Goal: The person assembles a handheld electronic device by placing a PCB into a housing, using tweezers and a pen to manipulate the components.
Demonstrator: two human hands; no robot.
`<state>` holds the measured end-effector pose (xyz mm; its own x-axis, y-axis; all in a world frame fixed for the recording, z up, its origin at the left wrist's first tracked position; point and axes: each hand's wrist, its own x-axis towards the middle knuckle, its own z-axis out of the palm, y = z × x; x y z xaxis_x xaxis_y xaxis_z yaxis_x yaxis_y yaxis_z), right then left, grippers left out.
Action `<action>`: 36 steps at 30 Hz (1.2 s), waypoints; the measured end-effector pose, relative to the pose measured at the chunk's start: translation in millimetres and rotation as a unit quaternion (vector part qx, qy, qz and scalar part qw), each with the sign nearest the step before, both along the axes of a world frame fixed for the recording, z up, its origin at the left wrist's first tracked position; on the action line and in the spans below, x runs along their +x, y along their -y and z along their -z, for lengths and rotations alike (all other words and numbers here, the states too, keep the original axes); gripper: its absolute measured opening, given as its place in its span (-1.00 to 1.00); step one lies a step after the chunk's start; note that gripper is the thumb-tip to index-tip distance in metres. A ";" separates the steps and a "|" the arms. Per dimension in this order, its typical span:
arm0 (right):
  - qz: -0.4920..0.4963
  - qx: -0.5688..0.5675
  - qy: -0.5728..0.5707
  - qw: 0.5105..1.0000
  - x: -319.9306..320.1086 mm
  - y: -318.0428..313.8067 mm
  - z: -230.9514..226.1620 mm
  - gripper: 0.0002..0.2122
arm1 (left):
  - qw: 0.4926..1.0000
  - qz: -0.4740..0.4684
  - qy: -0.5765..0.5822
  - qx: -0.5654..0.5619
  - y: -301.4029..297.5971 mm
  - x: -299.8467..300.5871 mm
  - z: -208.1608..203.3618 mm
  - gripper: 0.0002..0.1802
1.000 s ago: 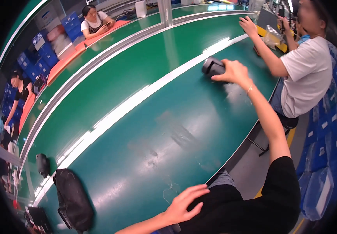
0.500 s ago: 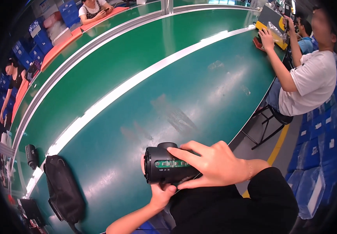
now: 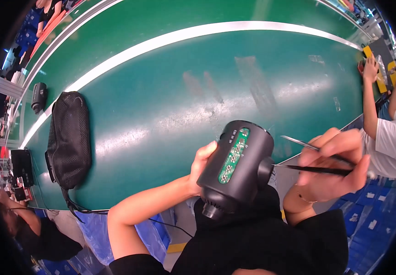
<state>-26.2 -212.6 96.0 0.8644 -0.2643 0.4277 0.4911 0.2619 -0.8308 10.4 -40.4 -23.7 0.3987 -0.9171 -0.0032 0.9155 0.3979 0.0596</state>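
Nearest, the person's left hand (image 3: pixel 198 169) grips a black cylindrical device (image 3: pixel 249 167) in front of the torso, at the tabletop's near edge; the thumb lies along its side, and the rest of the fingers are hidden behind it. The device is tilted, its narrow nozzle end toward the person, and a slot in its casing shows a green circuit board (image 3: pixel 232 158). A round stub (image 3: pixel 265 168) juts from its right side. The right hand (image 3: pixel 333 165), somewhat blurred, has its fingers clamped on a pair of tweezers (image 3: pixel 312 169). The prongs stand apart; one tip is at the stub, touching or just beside it, which cannot be told.

Farther left on the green tabletop (image 3: pixel 147 151) lies a black mesh pouch (image 3: pixel 71 142). Past it, near the white strip (image 3: pixel 170 41), is a smaller dark device (image 3: pixel 38 97). At far right, a co-worker in a white shirt (image 3: pixel 392 137) reaches toward yellow-and-grey equipment (image 3: pixel 381 57).
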 end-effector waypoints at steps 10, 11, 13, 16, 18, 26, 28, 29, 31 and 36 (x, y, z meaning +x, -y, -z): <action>0.033 -0.094 0.052 0.994 4.9 -30.5 28.7 -0.86 | 0.976 0.125 0.099 0.149 -4.4 2.6 -7.5 -0.07; 0.070 -0.084 0.053 0.993 4.8 -35.1 27.0 -0.87 | 0.990 0.114 0.056 0.063 -4.2 0.1 -1.5 -0.16; 0.108 -0.073 0.053 0.990 5.4 -35.8 26.7 -0.87 | 0.995 0.101 0.011 -0.023 -4.3 -0.9 0.9 -0.22; 0.117 -0.280 0.086 0.949 7.3 -30.5 28.3 -0.74 | 0.989 0.121 0.088 0.018 -3.5 1.2 -6.7 -0.21; 0.121 -0.286 0.072 0.948 6.5 -29.6 29.2 -0.71 | 0.976 0.133 0.094 0.144 -0.6 0.5 -10.7 -0.05; 0.115 -0.296 0.035 0.948 6.8 -31.1 28.0 -0.67 | 0.987 0.086 0.088 0.108 0.9 -2.7 -1.7 -0.23; 0.111 -0.285 0.036 0.952 8.9 -29.5 28.3 -0.67 | 0.987 0.095 0.089 0.094 1.3 -2.7 1.8 -0.23; 0.082 -0.306 0.059 0.946 10.5 -26.1 27.2 -0.69 | 0.987 0.090 0.094 0.090 1.9 -4.3 5.1 -0.24; 0.054 -0.327 0.081 0.940 13.5 -20.8 22.5 -0.70 | 0.988 0.080 0.104 0.083 2.8 -8.8 12.6 -0.24; 0.000 -0.286 0.095 0.954 18.9 -20.3 17.1 -0.82 | 0.970 0.140 0.067 0.185 3.7 -3.1 -1.6 0.05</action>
<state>-7.2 -192.2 78.9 0.7574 0.0578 0.6504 0.6464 -0.2075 -0.7343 7.4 -44.1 -22.1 0.1544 -0.9352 -0.3187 0.9588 0.0640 0.2768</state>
